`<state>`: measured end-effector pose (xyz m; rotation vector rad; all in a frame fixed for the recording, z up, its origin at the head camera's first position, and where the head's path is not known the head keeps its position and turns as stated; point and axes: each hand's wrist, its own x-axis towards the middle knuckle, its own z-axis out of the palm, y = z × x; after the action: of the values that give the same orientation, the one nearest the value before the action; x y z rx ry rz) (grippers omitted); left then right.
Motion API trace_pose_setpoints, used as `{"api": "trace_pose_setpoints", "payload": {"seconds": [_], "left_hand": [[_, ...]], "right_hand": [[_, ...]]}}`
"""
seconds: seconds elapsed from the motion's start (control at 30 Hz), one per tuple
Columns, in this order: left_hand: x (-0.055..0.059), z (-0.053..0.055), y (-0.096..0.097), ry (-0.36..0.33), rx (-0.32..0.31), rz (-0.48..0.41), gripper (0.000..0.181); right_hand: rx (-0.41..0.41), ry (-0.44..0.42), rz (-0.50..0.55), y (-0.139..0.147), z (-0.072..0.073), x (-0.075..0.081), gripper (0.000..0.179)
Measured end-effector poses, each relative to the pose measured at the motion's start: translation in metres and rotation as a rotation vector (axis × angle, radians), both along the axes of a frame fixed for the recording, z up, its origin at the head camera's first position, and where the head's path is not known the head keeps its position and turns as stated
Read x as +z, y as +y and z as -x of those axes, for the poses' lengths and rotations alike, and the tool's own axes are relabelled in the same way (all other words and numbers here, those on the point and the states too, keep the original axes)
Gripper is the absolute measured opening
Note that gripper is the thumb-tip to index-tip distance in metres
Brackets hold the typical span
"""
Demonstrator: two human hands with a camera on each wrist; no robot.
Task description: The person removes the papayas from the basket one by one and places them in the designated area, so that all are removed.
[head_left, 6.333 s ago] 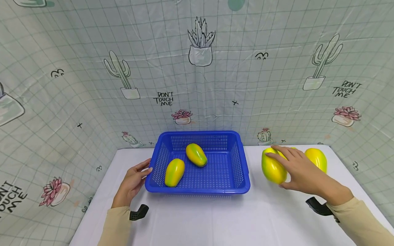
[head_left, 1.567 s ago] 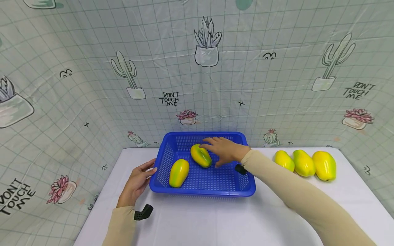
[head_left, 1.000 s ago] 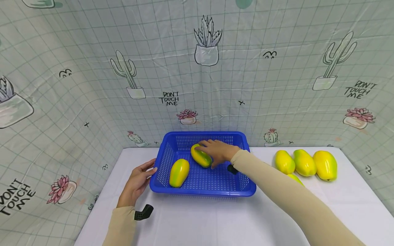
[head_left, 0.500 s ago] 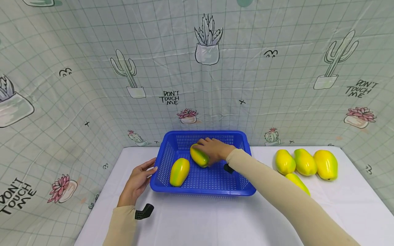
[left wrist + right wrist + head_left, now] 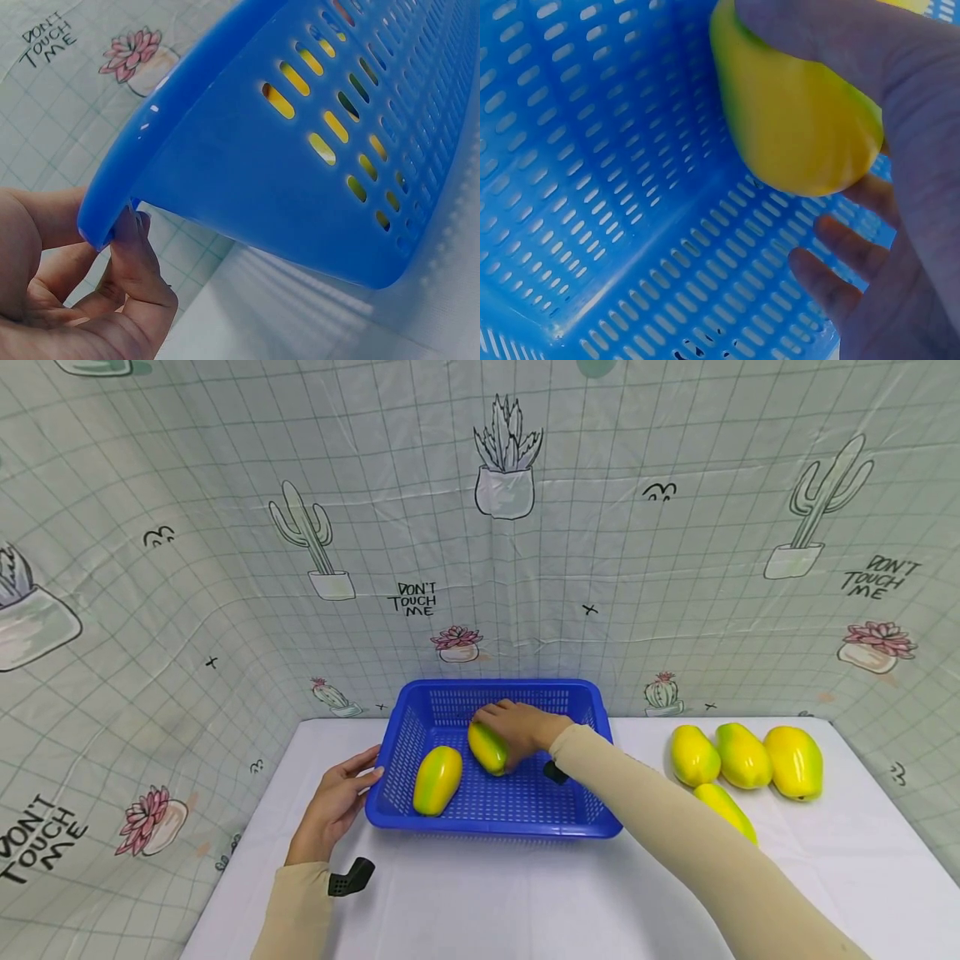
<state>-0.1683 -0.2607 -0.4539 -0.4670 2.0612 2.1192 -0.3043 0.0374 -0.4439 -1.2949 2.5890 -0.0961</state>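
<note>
Yellow-green and glossy, a mango-like fruit [image 5: 487, 750] sits in the right hand [image 5: 519, 727], whose thumb and fingers curl around it, two fingertips standing clear in the right wrist view. The held fruit is inside a blue basket [image 5: 495, 829], toward the middle; whether its weight rests on the floor cannot be confirmed. The left hand [image 5: 337, 797] pinches the rim at the basket's left side, thumb opposed to fingers, presumably to steady a light container. Both hands are therefore closed on something. Construction of the basket: apparently moulded plastic, rolled rim, slotted walls and floor, flared sides. A second fruit [image 5: 438, 781] lies inside near the left wall, apart from the first; the smooth, egg-shaped bodies would likely roll if loose. Outside, to the right, a row of three fruits [image 5: 743, 756] sits close together on the white table cover [image 5: 465, 902], with a fourth fruit [image 5: 726, 806] in front, partly hidden by the beige right sleeve [image 5: 675, 818]. Behind hangs a creased, grid-printed backdrop [image 5: 420, 460] bearing cactus drawings.
</note>
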Motion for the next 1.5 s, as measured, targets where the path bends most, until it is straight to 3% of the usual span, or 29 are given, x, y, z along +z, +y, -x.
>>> {"api": "trace_pose_setpoints", "payload": {"seconds": [0.43,1.13,1.5], "left_hand": [[0.0,-0.001,0.003,-0.001,0.007,-0.003,0.054],[0.001,-0.002,0.002,-0.006,-0.008,0.013,0.055],[0.001,-0.002,0.002,0.001,-0.008,0.003,0.055]], "right_hand": [[0.023,0.003,-0.042,0.009,-0.01,0.008,0.089],[-0.026,0.12,0.225,0.076,-0.026,0.057,0.087],[-0.049,0.204,0.262,0.111,-0.036,0.065,0.094]]}}
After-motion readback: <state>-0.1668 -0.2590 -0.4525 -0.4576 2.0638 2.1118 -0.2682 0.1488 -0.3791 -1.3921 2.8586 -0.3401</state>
